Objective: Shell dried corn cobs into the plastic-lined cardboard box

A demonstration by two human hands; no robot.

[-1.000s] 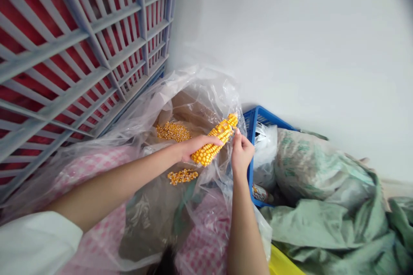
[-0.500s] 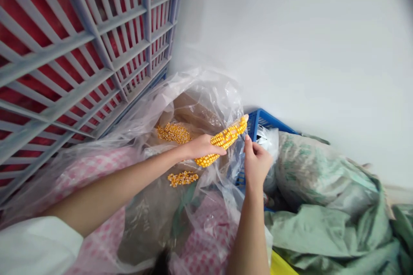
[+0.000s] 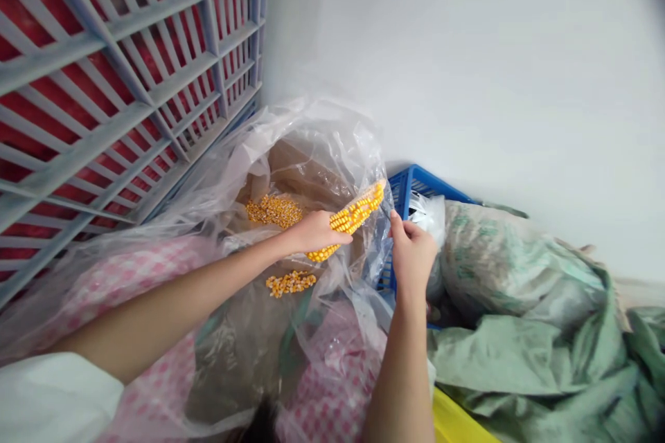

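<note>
Right hand (image 3: 414, 254), closed on a thin dark tool (image 3: 385, 209), had shifted away from the corn cob (image 3: 359, 211). Left hand (image 3: 316, 230) gripped the cob over the plastic bag (image 3: 294, 118). Judged: working room gained; tool contact unclear.

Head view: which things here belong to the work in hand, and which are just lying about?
In use:
- corn cob, held in the left hand
- thin dark tool, pinched in the right hand
- loose kernels, in two heaps
- clear plastic bag around them

Apparently just lying about:
- slatted crate
- blue basket
- pale sack
- green cloth
</note>
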